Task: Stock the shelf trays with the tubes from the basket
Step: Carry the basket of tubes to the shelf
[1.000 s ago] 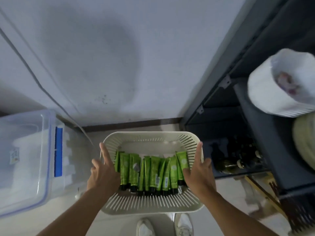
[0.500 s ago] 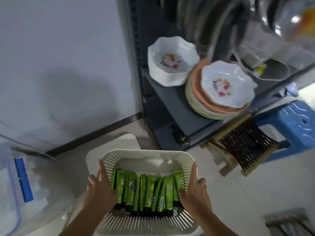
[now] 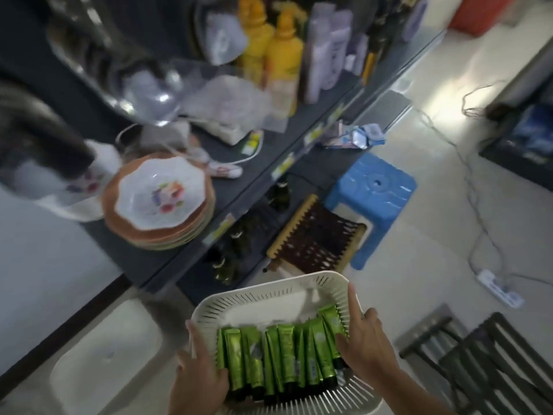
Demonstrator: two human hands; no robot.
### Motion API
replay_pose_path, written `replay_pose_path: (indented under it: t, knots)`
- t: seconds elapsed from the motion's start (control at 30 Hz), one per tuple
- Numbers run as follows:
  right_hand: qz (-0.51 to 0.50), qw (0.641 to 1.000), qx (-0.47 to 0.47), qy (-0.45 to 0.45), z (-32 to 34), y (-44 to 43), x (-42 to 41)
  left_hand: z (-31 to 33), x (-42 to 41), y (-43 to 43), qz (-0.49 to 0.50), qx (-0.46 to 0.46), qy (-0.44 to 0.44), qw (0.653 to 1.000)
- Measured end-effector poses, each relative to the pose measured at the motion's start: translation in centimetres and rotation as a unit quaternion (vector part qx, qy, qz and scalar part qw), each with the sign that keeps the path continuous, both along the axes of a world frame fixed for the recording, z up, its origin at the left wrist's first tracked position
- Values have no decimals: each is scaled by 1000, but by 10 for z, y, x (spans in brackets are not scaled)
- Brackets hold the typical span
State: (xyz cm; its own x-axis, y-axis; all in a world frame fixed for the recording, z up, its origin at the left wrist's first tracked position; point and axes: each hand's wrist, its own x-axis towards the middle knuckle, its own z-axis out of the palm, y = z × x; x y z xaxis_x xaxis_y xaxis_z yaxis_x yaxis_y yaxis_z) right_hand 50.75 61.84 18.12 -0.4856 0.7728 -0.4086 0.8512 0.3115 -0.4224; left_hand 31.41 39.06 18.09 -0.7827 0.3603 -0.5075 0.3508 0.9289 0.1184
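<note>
I hold a white slotted basket (image 3: pixel 269 287) low in front of me, above the floor. A row of several green tubes with black caps (image 3: pixel 287 354) lies side by side in it. My left hand (image 3: pixel 197 375) grips the basket's left side, index finger straight along the rim and thumb against the tubes. My right hand (image 3: pixel 365 345) grips the right side the same way. The dark shelf unit (image 3: pixel 179 259) runs from the left to the upper right. Clear plastic containers (image 3: pixel 167 85) on it are blurred.
A stack of flowered plates (image 3: pixel 161 199) and yellow bottles (image 3: pixel 281 55) stand on the shelf. A blue stool (image 3: pixel 374 190) and a woven stool (image 3: pixel 317 235) are on the floor beside it. Also on the floor: a white stool (image 3: pixel 104 360) left, a dark slatted rack (image 3: pixel 493 363) right, a power strip (image 3: pixel 496 287).
My view has swung right from the wall and clear bin to the shelf front and floor. The basket has come along in both hands, with the grip unchanged.
</note>
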Motion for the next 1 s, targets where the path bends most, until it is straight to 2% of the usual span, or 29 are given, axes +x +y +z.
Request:
replay_pose_path:
  t: [0.1, 0.23, 0.33, 0.43, 0.53, 0.9, 1.0]
  knots:
    - [-25, 999, 11, -19, 20, 58, 40, 23, 18, 73, -35, 6, -9, 999]
    - [-63, 997, 25, -26, 38, 131, 85, 46, 30, 170, -62, 34, -73, 995]
    - [-77, 995, 61, -26, 37, 187, 102, 48, 36, 238, -97, 56, -62, 992]
    - [-94, 993, 58, -37, 32, 243, 114, 46, 47, 293, -115, 44, -55, 991]
    - [-63, 995, 82, -10, 29, 305, 112, 39, 54, 347, -106, 57, -33, 992]
    - [76, 993, 73, -44, 29, 530, 50, 16, 69, 486, 84, 102, -61, 989]
    - [116, 991, 62, -23, 21, 583, 23, 14, 73, 523, 135, 96, -46, 985]
